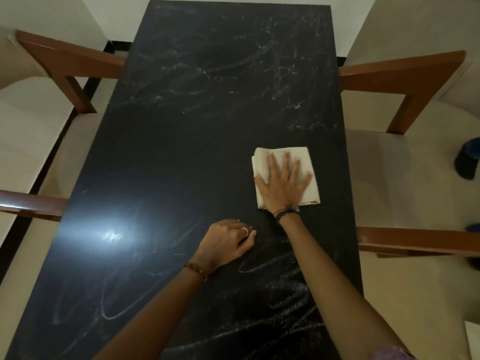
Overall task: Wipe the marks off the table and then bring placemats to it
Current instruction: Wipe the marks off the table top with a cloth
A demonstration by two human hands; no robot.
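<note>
Pressing flat on the folded cloth [285, 175]: right hand [283, 184], fingers spread and straight, palm down, arm extended forward from the lower right. Dark bands at that wrist. Cloth is cream, folded roughly square, lying on the table [181, 157] right of centre, near the right edge but not over it.

Left hand [226, 242] rests on the tabletop nearer the person, just left of the right forearm. Fingers curled under loosely, holding nothing that shows. Ring on one finger, beaded bracelet at the wrist.

Table is long, black, glossy. White marks [233, 68] cover the far half in loops and scribbles; more smears at the near left and near right under the arms. Band across the middle, level with the cloth and to its left, looks darker with few marks. Bright light glare [111, 235] at the near left.

Around it: wooden-armed chairs with cream cushions on both sides, left chair [65, 66] and right chair [405, 81], arms butting up to the table edges. More wooden chair arms lower down on each side. Dark blue object [468, 162] at the right frame edge, cannot tell what it is.

No containers or placemats visible.
</note>
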